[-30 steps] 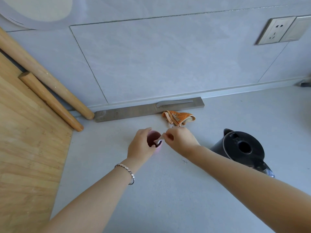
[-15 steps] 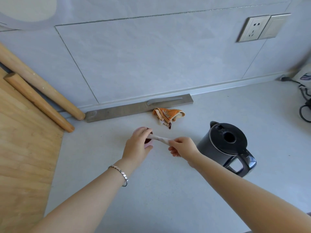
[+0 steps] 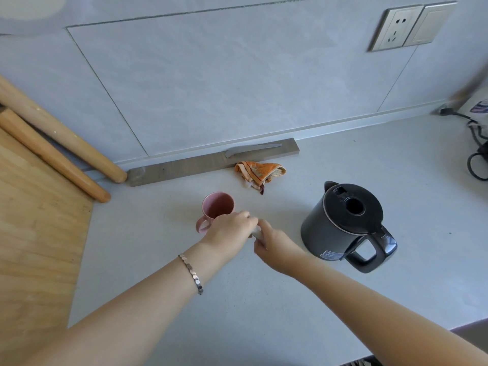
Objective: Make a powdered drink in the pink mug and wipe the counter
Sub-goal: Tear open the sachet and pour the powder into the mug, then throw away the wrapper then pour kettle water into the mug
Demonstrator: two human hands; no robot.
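Note:
The pink mug [image 3: 218, 206] stands upright on the pale counter [image 3: 264, 299], its handle toward me. My left hand [image 3: 229, 229] hovers just in front of the mug's right side, no longer around it. My right hand [image 3: 274, 244] meets it there, and both hands pinch a small white powder sachet [image 3: 256, 233] between their fingertips. Most of the sachet is hidden by the fingers. A crumpled orange cloth [image 3: 260, 173] lies behind the mug near the wall. A black electric kettle [image 3: 346, 221] with its lid shut stands to the right.
A wooden board [image 3: 34, 233] covers the counter's left side, with two rolling pins [image 3: 58, 159] leaning at the wall. A grey knife strip [image 3: 184, 165] lies along the backsplash. A socket [image 3: 396, 27] is on the wall, black cables [image 3: 478, 159] at the far right.
My left hand let go of the mug and moved right to the sachet. My right hand drew the sachet away from the mug's mouth toward me.

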